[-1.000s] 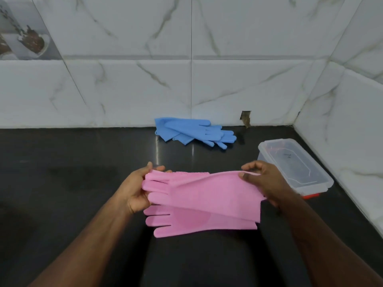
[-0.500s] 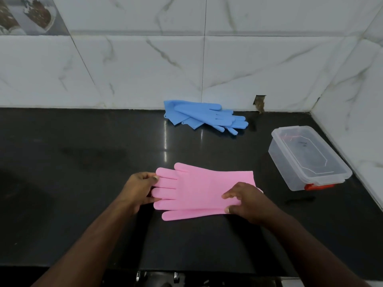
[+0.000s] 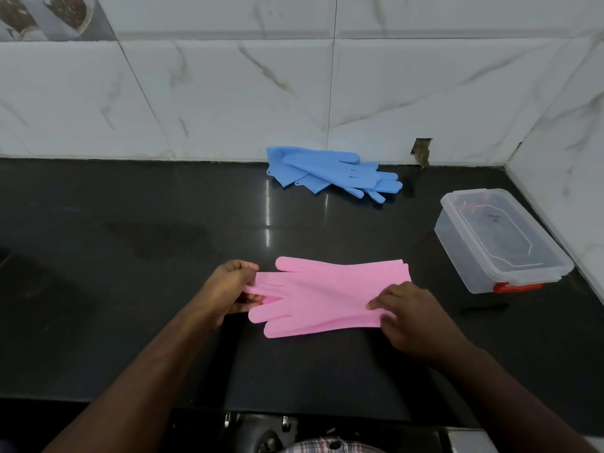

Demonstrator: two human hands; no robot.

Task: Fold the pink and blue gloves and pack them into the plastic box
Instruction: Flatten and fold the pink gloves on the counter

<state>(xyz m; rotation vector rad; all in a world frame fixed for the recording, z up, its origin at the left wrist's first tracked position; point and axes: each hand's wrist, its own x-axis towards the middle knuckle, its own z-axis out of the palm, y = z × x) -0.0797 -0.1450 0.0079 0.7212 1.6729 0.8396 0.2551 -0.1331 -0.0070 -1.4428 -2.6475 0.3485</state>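
Observation:
Two pink gloves lie stacked flat on the black counter, fingers pointing left. My left hand pinches the fingertips at their left end. At the cuff end, on the lower right corner, my right hand presses down with its fingers on the gloves. A pair of blue gloves lies in a loose pile at the back, near the wall. The clear plastic box, lid on and with a red clip at its front, stands at the right.
The black counter ends at white marble tiled walls behind and to the right. A small hole breaks the back wall. The counter's front edge runs just below my forearms.
The pink gloves came down from mid-air onto the counter. My left hand went from resting beside the fingers to pinching them, and the right hand slid to the cuff corner.

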